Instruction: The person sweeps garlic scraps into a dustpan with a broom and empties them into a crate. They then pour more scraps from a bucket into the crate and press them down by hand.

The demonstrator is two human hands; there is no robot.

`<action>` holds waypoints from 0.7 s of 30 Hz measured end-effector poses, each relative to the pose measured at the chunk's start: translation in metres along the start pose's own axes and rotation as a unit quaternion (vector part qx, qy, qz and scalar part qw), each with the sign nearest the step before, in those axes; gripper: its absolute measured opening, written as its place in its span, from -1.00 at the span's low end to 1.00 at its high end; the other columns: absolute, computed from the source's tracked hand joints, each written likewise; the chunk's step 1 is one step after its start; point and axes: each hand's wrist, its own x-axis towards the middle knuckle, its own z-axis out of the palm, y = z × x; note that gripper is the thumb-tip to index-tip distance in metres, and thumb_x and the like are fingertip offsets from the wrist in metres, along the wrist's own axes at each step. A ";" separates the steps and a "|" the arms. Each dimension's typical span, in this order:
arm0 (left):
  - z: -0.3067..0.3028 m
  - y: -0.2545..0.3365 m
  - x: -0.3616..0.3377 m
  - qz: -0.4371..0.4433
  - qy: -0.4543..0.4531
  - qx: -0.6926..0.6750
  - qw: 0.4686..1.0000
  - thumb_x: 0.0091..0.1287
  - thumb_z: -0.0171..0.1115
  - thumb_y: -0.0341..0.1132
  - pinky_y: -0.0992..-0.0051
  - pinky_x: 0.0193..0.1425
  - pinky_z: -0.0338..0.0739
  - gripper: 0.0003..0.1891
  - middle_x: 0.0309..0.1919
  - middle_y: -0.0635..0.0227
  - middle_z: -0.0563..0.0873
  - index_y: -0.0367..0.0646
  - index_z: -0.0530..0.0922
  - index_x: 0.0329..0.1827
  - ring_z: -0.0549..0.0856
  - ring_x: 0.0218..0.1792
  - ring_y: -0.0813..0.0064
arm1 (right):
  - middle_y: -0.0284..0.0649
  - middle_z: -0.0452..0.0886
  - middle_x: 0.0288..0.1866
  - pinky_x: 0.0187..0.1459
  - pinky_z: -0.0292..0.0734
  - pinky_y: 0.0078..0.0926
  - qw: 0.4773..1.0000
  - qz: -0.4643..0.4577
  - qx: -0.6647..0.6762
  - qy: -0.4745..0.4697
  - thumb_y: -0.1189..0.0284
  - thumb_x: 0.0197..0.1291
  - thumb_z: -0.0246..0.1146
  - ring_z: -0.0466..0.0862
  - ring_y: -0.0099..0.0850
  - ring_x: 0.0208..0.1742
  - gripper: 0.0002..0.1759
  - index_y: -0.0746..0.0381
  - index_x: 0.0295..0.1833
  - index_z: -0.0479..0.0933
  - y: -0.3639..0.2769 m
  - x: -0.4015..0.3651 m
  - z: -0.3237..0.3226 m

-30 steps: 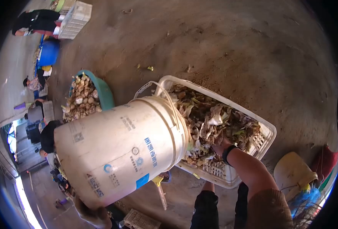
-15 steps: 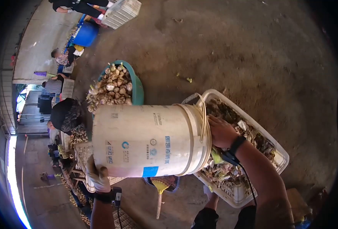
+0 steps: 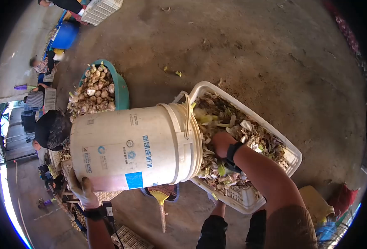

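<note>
A large white plastic bucket lies tipped on its side, its mouth toward the white crate. My left hand, in a pale glove, grips the bucket near its base, fingers spread along the underside. Dry garlic skins, leaves and stem scraps fill the crate, some of them right at the bucket's rim. My right hand is down in these scraps just in front of the bucket's mouth; its fingers are hidden. The bucket's wire handle hangs against the rim.
A teal tub heaped with garlic bulbs stands beyond the bucket. Below it lies a yellow-headed broom. A person in a dark cap sits at left, with others farther back. A red sack is at lower right.
The view has shifted, so bucket, crate and tub appear farther left. My right hand has moved from beside the bucket's rim down into the scraps. My left hand keeps its hold.
</note>
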 end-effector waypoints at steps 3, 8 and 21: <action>-0.003 0.029 -0.017 -0.031 0.021 0.032 0.999 0.12 0.24 0.10 0.40 0.05 0.38 -0.20 -0.08 0.16 0.51 -0.47 0.30 0.17 0.50 -0.04 0.34 | -0.06 0.60 -0.44 -0.30 0.52 -0.23 0.997 0.043 -0.059 -0.024 0.41 -0.20 0.20 0.63 -0.10 -0.35 -0.87 0.21 -0.51 0.62 0.019 -0.049 0.036; -0.006 0.073 -0.044 0.020 0.018 0.162 0.986 0.14 0.23 0.11 0.35 -0.03 0.44 -0.25 -0.09 0.12 0.53 -0.49 0.37 0.10 0.54 -0.09 0.24 | -0.08 0.61 -0.16 0.01 0.44 -0.18 0.989 0.089 0.002 -0.119 0.25 0.00 0.15 0.59 -0.14 -0.08 -0.65 0.22 -0.15 0.58 0.062 -0.125 0.099; 0.033 0.210 -0.094 0.263 -0.125 0.200 0.935 0.27 0.09 -0.06 0.27 -0.62 0.31 -0.59 -0.55 0.24 0.51 -0.28 0.59 -0.10 0.44 -0.64 0.30 | -0.05 0.61 -0.18 -0.10 0.51 -0.32 0.988 0.119 0.077 0.059 0.37 -0.04 0.22 0.61 -0.12 -0.16 -0.70 0.20 -0.13 0.57 0.005 -0.190 -0.061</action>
